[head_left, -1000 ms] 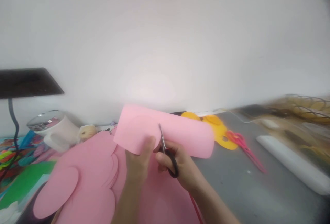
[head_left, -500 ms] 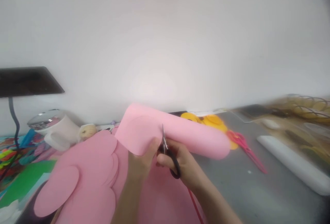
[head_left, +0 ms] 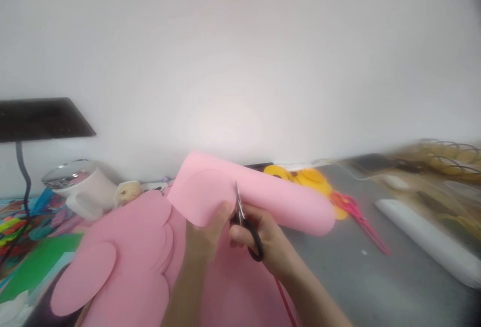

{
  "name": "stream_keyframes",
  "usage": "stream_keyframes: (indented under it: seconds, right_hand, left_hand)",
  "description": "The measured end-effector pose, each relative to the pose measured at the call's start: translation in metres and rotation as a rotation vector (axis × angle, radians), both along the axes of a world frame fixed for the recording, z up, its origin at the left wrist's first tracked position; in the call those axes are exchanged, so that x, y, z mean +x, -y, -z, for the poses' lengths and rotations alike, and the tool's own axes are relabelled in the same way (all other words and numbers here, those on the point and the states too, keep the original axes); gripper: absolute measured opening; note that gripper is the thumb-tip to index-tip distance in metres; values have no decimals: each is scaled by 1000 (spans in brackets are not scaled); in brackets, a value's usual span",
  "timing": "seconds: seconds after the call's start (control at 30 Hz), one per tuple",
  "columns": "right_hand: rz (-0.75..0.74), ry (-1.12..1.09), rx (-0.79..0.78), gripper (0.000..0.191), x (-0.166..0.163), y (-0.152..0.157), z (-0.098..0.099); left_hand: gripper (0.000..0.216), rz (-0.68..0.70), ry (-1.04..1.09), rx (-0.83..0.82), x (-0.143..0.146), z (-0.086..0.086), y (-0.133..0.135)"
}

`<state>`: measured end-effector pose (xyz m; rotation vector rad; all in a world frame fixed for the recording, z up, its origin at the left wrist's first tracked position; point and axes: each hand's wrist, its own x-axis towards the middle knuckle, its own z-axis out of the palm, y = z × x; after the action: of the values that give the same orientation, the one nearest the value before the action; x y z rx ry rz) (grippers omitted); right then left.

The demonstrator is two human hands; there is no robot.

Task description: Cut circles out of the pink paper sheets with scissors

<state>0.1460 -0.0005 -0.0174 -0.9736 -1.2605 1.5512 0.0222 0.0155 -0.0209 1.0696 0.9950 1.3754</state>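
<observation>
A person's two bare hands are working above a grey table (head_left: 338, 279). The right hand (head_left: 266, 239) is gripping a pair of black-handled scissors (head_left: 240, 212), with thumb and fingers closing around the handles. The left hand (head_left: 205, 236), just beside it, is pinching the near edge of a pink sheet (head_left: 270, 194), thumb on top. The sheet is lying beyond both hands, spreading to either side, and the scissor blades are overlapping it.

The scissors are pointing away from the person, toward the wall, their tips leaning slightly left. The sheet's long axis is running left to right, its right end sloping lower and curling into a tube. A faint curved line is showing on its left part.

To the left, a pile of rounded pink pieces (head_left: 128, 247) is covering the table, with a white mug (head_left: 92, 194) standing behind. To the right, yellow pieces (head_left: 313, 181) and pink scissors (head_left: 358, 219) are lying near the tube's end. A pale, plain wall (head_left: 240, 66) is rising behind everything.
</observation>
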Motion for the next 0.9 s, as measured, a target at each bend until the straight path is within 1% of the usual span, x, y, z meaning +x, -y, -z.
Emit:
stream_keyframes:
  seconds: [0.2,0.4,0.47,0.57,0.63,0.7,0.8,0.9]
  right_hand:
    - [-1,-5,-22,42,0,1,3]
    - [11,19,-45,37,-1,1,-2]
    - [22,21,-49,36,-2,2,-3]
    - [26,17,-52,36,-3,2,-2]
    - [20,19,-60,37,-4,2,-2]
    - [25,5,-41,39,-5,2,-2]
    - [36,-56,47,41,-5,1,-3]
    - [26,-76,75,42,-5,0,-3]
  left_hand:
    - [23,-7,55,-16,0,-4,1]
    - [21,-15,112,-25,0,-3,2]
    - [20,-66,126,1,1,-1,1]
    - [23,-192,87,3,1,2,0]
    - [25,-177,58,-43,2,3,0]
    - [27,-171,41,-61,3,2,1]
    - [24,-228,1,4,3,2,2]
    - [31,-209,-44,45,1,4,1]
